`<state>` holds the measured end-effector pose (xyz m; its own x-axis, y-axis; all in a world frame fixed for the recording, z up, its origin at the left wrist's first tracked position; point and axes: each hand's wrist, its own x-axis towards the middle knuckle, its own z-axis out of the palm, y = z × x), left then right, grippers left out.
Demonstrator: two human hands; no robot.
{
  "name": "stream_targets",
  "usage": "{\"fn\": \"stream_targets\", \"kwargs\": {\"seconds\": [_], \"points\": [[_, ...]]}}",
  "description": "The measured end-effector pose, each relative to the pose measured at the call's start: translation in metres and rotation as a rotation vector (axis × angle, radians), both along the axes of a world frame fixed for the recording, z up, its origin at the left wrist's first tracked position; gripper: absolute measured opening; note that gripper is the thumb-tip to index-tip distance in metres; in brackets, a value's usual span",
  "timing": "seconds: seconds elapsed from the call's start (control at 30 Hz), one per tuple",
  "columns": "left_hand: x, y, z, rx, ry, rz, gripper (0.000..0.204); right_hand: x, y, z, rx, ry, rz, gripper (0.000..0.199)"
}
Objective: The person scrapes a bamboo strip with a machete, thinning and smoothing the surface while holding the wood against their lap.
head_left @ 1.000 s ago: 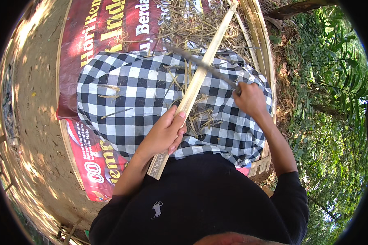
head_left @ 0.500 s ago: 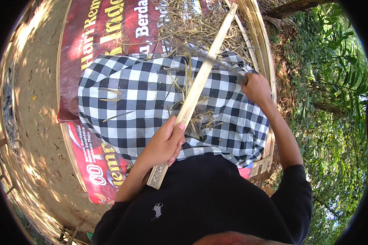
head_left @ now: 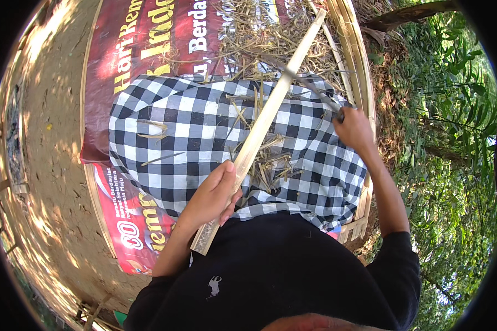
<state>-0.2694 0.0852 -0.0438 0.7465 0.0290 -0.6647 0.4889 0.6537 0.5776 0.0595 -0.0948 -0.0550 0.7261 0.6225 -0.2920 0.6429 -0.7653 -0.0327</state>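
My left hand [head_left: 214, 194] is wrapped round the lower part of a long pale bamboo strip [head_left: 264, 118], which slants up and to the right across my lap. In my right hand [head_left: 354, 130] is the dark handle of a knife [head_left: 317, 91]. Its blade reaches left and lies across the strip's upper part; the tip is blurred over the shavings. A black-and-white checkered cloth [head_left: 182, 124] covers my lap, with several thin shavings [head_left: 268, 168] scattered on it.
A red printed banner [head_left: 107, 99] lies beneath me and ahead. Beyond the cloth is a heap of shavings [head_left: 248, 41]. Long bamboo strips [head_left: 356, 55] edge the right side, with green plants [head_left: 447, 105] farther right. Bare soil [head_left: 52, 138] stretches along the left.
My left hand and the strip's lower end have shifted slightly left and down. The right hand has moved a little right and down with the knife, its blade still across the strip.
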Motion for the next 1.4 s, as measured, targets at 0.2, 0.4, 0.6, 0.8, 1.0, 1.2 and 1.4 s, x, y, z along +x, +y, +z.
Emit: {"fn": "stream_targets", "kwargs": {"seconds": [0.2,0.4,0.6,0.8,1.0,1.2,1.4], "points": [[0.001,0.013,-0.039,-0.816,-0.077,0.223,0.055,-0.099,0.003,0.016,0.123,0.153,0.352,0.018],[0.006,-0.003,-0.023,-0.46,-0.023,0.029,0.049,-0.068,-0.003,-0.013,0.095,0.099,0.254,0.018],[0.015,-0.021,-0.016,-0.169,0.009,0.002,0.048,-0.072,0.012,0.008,0.03,0.126,0.103,0.017],[0.008,-0.027,-0.013,-0.09,0.072,-0.018,0.047,-0.041,0.004,-0.017,0.086,-0.006,0.114,0.018],[0.006,-0.024,-0.019,0.253,0.009,-0.101,0.048,-0.078,0.008,0.019,-0.011,0.172,0.136,0.021],[0.006,-0.031,-0.023,0.547,-0.008,-0.094,0.048,-0.025,-0.01,-0.008,0.122,-0.015,-0.037,0.018],[0.017,-0.034,0.003,0.842,0.038,-0.16,0.046,-0.075,-0.011,0.023,-0.058,0.136,0.305,0.02]]}}
